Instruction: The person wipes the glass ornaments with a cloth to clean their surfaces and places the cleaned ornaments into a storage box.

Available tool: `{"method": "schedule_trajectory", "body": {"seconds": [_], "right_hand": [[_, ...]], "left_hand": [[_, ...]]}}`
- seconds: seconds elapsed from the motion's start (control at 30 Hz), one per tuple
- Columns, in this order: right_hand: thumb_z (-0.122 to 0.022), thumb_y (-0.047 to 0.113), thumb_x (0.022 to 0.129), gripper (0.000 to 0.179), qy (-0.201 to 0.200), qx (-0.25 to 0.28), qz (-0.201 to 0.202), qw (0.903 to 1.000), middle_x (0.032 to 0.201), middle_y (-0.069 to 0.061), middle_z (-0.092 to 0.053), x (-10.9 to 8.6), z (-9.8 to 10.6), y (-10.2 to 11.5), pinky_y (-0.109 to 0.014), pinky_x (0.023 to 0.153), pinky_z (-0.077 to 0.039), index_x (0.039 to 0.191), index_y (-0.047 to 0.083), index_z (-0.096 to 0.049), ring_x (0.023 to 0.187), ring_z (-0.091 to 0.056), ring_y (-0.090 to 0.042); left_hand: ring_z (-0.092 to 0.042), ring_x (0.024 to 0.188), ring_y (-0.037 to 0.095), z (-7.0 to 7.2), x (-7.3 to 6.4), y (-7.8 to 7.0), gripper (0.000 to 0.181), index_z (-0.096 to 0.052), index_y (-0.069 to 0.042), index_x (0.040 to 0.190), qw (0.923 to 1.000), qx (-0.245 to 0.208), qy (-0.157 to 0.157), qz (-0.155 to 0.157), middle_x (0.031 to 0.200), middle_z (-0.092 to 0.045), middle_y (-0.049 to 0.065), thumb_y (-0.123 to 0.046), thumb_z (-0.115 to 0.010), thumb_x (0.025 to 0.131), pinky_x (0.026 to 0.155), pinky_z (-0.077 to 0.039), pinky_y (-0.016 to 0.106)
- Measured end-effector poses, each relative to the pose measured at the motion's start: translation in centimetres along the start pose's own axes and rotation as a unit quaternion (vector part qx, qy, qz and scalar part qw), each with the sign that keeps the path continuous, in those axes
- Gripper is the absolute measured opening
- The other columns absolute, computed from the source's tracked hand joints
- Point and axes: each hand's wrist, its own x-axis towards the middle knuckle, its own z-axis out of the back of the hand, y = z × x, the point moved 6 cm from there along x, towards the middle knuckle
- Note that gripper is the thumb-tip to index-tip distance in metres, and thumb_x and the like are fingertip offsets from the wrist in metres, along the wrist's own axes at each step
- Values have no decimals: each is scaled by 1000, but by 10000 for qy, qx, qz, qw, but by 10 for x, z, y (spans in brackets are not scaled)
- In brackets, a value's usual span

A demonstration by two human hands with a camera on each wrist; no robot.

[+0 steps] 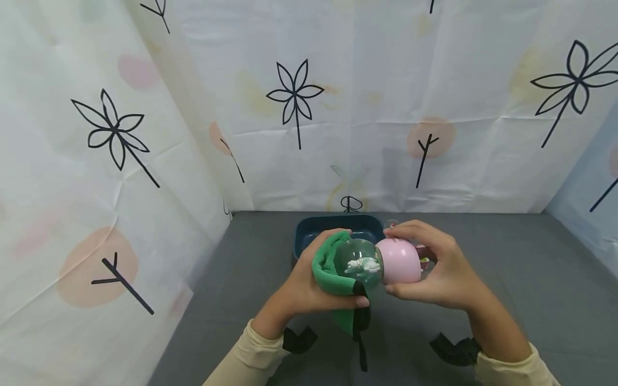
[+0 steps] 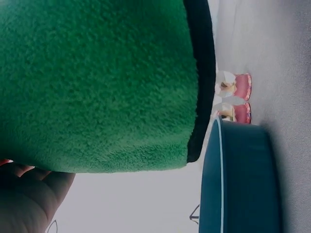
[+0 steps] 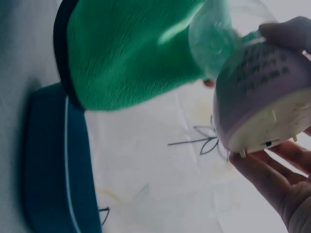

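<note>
A snow globe with a clear glass ball (image 1: 362, 265) and a rounded pink base (image 1: 399, 261) is held sideways above the table. My right hand (image 1: 444, 273) grips the base, its thumb below and fingers above. In the right wrist view, the pale underside (image 3: 272, 126) of the base shows small feet and a switch. My left hand (image 1: 309, 284) holds a green fleecy cloth (image 1: 324, 268) with black edging, cupped against the ball's left side. The cloth (image 2: 107, 87) fills much of the left wrist view and hides most of that hand's fingers.
Behind the hands, a dark blue basin (image 1: 301, 228) stands on the grey table (image 1: 256, 257). Two small globes with red bases (image 2: 242, 87) stand beside it, mostly hidden behind my right hand in the head view. A patterned white curtain (image 1: 367, 69) closes the back.
</note>
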Motion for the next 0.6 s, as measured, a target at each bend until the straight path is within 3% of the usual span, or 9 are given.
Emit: {"method": "schedule_trajectory", "body": {"seconds": [0.17, 0.27, 0.4, 0.6], "right_hand": [[-104, -1, 53, 87, -227, -144, 206, 9994, 133, -6, -70, 2, 0, 13, -17, 74, -62, 133, 1, -69, 108, -71, -10], [-104, 22, 66, 77, -363, -337, 584, 9971, 132, -8, -72, 3, -2, 19, -14, 80, -60, 130, -3, -71, 117, -70, -11], [-91, 51, 81, 74, -489, -792, 894, 9916, 131, -12, -72, 3, -7, 28, -11, 76, -55, 130, -1, -73, 122, -65, -9], [-85, 54, 86, 72, -506, -1169, 1087, 9859, 133, -15, -69, 4, -12, 41, -15, 70, -51, 132, 1, -73, 125, -62, -10]], "left_hand": [[-71, 118, 22, 2, -2, -1, 100, -43, -16, 153, 9994, -250, -199, 134, 138, -63, 6, -17, -100, 70, 100, -62, 41], [-72, 116, 23, 3, -2, -2, 96, -46, -14, 152, 9988, -375, -307, 69, 137, -62, 10, -15, -98, 71, 98, -63, 42], [-72, 116, 26, 6, -2, -3, 93, -47, -12, 151, 9980, -459, -425, -71, 136, -63, 14, -16, -97, 73, 98, -63, 44], [-73, 114, 27, 8, -2, -4, 89, -48, -10, 150, 9970, -609, -461, -87, 134, -65, 16, -15, -95, 74, 96, -64, 44]]}}
